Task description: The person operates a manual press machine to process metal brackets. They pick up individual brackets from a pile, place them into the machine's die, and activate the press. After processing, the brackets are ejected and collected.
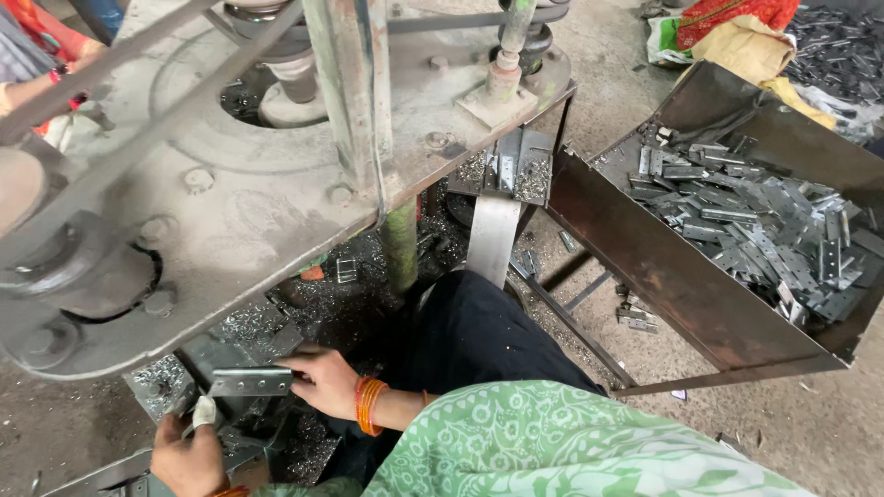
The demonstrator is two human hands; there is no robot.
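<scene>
A flat grey metal plate (249,381) with small holes lies level under the edge of the press table. My right hand (322,382), with orange bangles on the wrist, grips the plate's right end. My left hand (189,451) is low at the bottom left. One of its fingers is wrapped in white cloth, and it holds the plate's left end from below. Under the plate is a dark die block (230,423) strewn with metal chips.
The large grey press table (230,193) hangs over the hands, with a green post (399,244) beside them. A rusty metal bin (663,276) holding several similar plates stands at the right. A steel chute (493,235) slopes down in the middle. Another person's arm (28,74) shows at the top left.
</scene>
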